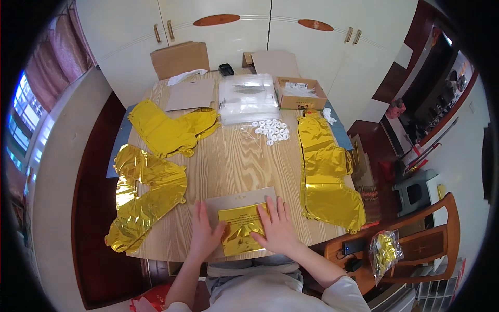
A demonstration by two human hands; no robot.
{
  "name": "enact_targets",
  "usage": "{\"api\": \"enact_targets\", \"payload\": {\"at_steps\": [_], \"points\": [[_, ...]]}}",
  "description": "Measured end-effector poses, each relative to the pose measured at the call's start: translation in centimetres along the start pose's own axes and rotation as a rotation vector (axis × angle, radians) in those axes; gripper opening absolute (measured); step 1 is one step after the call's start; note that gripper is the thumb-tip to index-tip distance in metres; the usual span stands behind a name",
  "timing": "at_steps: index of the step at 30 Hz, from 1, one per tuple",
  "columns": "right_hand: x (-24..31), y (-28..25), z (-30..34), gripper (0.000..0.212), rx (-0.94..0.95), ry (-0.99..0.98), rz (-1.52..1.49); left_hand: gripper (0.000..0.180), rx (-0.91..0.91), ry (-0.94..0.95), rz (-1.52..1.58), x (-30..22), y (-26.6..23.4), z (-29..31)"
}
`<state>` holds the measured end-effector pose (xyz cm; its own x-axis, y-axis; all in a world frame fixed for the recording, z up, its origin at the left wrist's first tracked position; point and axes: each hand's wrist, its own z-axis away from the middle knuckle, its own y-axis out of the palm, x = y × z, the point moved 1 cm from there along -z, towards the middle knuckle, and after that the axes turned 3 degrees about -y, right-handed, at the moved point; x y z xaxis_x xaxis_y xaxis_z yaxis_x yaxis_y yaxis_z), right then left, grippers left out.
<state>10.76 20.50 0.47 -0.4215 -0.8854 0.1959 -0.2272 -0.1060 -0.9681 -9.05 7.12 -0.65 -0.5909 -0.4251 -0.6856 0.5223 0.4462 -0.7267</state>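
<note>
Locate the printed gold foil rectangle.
Low centre in the head view, the foil lies on a grey card at the table's near edge, between left hand and right hand.

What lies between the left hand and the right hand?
In the head view, a gold foil rectangle lies between the left hand and right hand, over a grey sheet.

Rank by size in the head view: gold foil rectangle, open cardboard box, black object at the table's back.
1. Gold foil rectangle, partly covered and nearer the camera
2. Open cardboard box
3. Black object
</note>
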Motion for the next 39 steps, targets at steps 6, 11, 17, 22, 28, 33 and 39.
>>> {"api": "enact_targets", "payload": {"at_steps": [6,11,17,22,28,33,39], "points": [[-0.3,0.3,0.1,0.087,-0.033,-0.025,-0.048,0.066,0.199,-0.441,0.931,-1.0,-2.6,-4.1],[-0.9,0.2,0.1,0.101,-0.285,0.030,-0.378,0.035,0.257,-0.367,0.930,-1.3,-2.5,-4.0],[-2.5,-3.8,1.2,0.116,-0.694,-0.030,-1.092,0.028,0.119,0.129,1.139,-0.5,-4.1,-0.9],[-2.4,-2.6,2.2,0.084,-0.459,-0.049,-1.319,0.026,0.213,0.039,0.960,-1.5,-3.1,0.4],[-2.8,-5.6,6.0,0.019,-0.420,0.024,-1.380,0.014,0.246,0.496,0.637,-5.5,-3.4,1.7],[-4.2,-6.1,13.4,0.015,-0.591,0.179,-1.203,0.018,0.242,0.841,0.584,-9.9,-0.6,3.1],[-2.9,-3.0,22.0,0.049,-1.349,0.707,-1.209,0.024,0.429,1.022,0.154,-14.2,7.5,8.9]]}}
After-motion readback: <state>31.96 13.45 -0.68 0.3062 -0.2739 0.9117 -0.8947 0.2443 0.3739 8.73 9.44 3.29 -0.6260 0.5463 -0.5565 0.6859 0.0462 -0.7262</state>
